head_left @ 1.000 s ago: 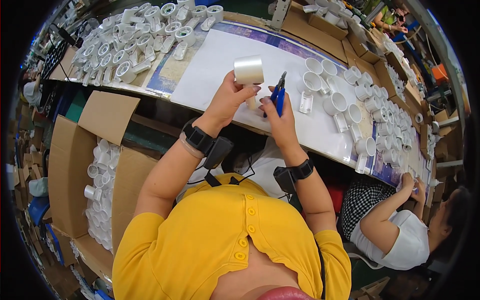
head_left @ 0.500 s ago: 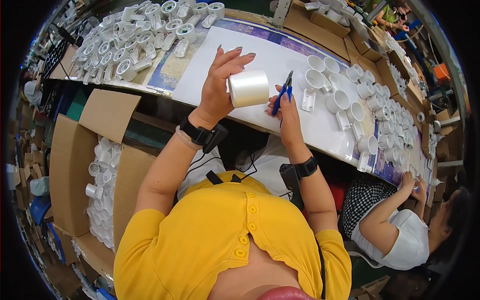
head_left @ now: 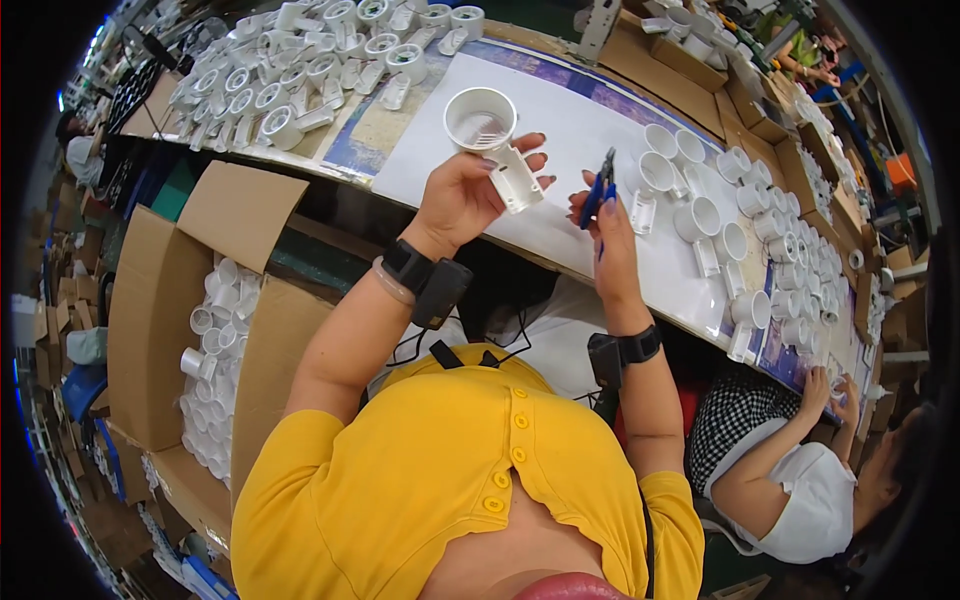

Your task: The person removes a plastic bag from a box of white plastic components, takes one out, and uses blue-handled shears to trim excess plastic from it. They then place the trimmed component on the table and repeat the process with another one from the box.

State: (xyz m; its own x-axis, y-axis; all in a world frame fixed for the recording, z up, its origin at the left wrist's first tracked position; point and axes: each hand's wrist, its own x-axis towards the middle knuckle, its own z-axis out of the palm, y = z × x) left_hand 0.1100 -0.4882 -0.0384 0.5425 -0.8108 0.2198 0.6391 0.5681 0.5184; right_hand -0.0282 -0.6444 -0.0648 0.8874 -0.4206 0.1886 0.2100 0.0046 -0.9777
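In my left hand I hold a white plastic cup-shaped housing, its round opening facing up. A rectangular bracket sticks out from the cup beside my fingers. Slots show in the cup's inner wall. My right hand is closed around blue-handled cutting pliers, whose dark jaws point up and away from me. The pliers are apart from the housing. Both hands are over the near edge of a white sheet on the bench.
Similar housings stand on the sheet and bench to the right. A pile of housings with inner parts covers the far left. An open carton full of white housings is at my left. A co-worker sits at right.
My left hand has turned the housing from its smooth side to its open mouth and bracket. The pliers remain in my right hand; the whole view has shifted slightly.
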